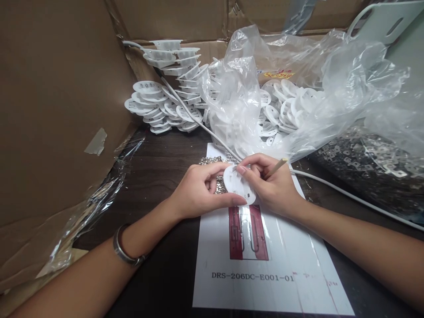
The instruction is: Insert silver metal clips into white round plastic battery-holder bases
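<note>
Above the upper part of a printed sheet (232,293), a white disc (239,184) is held tilted between both hands. By the left hand (198,190), the disc is gripped at its rim: the thumb is laid along the lower edge, the index finger is bent against the upper left edge, and the disc is pinched between them. By the right hand (276,187), the upper right part of the disc is met, with the tips of thumb and index finger brought close together at its face. Whether a small part is pinched between those tips cannot be told. A thin stick (277,167) is also held in the right hand, its pale end pointed up and away from the disc.

Just behind the left fingers, a pile of small metal parts (220,185) is partly hidden. On the sheet, below the disc, a red panel (236,238) and the code "DRS-206DC-E001-01" are printed. Farther back, stacked white discs (165,108) are noted beside a clear plastic bag (243,75). At the right, many metal pieces (380,163) are heaped. A white cable (331,184) is run behind the hands.
</note>
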`<act>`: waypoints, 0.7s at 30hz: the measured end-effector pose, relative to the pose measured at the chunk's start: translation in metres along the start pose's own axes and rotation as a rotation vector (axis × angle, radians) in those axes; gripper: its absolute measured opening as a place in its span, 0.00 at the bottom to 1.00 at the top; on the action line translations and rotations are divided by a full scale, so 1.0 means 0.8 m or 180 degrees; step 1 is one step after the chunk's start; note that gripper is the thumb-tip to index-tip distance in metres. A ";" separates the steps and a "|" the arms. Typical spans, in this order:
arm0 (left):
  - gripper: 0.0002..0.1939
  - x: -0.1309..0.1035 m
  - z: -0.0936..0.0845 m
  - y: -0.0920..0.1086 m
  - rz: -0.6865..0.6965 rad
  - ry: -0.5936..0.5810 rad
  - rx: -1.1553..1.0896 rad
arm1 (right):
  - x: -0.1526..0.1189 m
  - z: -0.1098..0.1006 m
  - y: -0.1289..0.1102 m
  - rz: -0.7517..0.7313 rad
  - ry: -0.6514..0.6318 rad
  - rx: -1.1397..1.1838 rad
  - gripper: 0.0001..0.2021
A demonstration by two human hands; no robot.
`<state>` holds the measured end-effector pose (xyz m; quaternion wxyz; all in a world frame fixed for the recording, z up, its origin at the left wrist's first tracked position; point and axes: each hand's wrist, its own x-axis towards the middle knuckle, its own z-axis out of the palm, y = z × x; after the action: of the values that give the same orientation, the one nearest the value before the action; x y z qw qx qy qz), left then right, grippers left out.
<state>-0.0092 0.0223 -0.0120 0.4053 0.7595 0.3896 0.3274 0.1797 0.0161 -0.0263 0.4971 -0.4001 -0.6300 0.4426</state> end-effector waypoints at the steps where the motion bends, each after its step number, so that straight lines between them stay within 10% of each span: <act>1: 0.28 0.000 0.000 0.000 -0.0009 -0.0003 0.0007 | 0.000 0.000 0.000 0.0004 -0.0012 0.0010 0.05; 21: 0.32 0.000 -0.001 -0.002 0.0041 -0.0099 0.0081 | 0.003 -0.003 -0.001 0.0204 -0.0236 0.0194 0.08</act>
<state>-0.0103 0.0232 -0.0133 0.3995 0.7720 0.3825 0.3131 0.1814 0.0182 -0.0250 0.4710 -0.3880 -0.6211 0.4918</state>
